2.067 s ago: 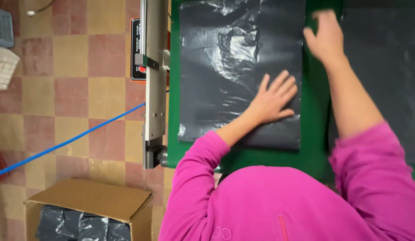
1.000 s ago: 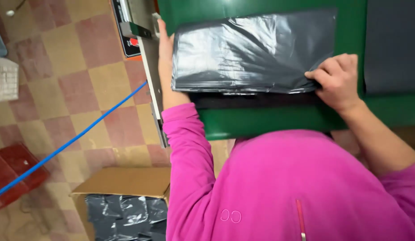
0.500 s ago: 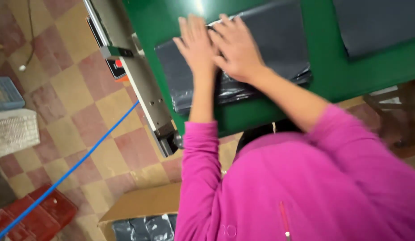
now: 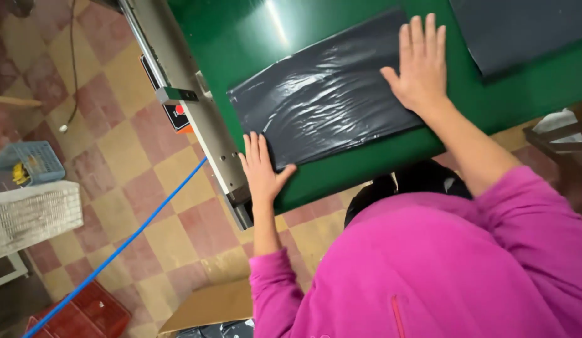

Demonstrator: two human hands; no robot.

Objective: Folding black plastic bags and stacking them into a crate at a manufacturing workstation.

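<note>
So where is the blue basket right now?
The blue basket sits on the tiled floor at the far left of the head view, just above the white wire crate, well away from the green table.

black plastic bag stack (image 4: 322,100); flat; glossy, wrinkled; on green table (image 4: 241,37)

Person seen from above. Top: bright magenta-pink, long-sleeved, soft knit look, loose folds across chest and shoulders. Short vertical line in darker pink low on the front, near the bottom edge; could be a seam or zip, cannot tell which. Both sleeves pushed back from the wrists, forearms bare; left sleeve bunched at its end. Left hand (image 4: 261,170) and right hand (image 4: 419,66) bare: no gloves, rings or watch visible. Dark garment shows just beyond the top's upper edge.
</note>
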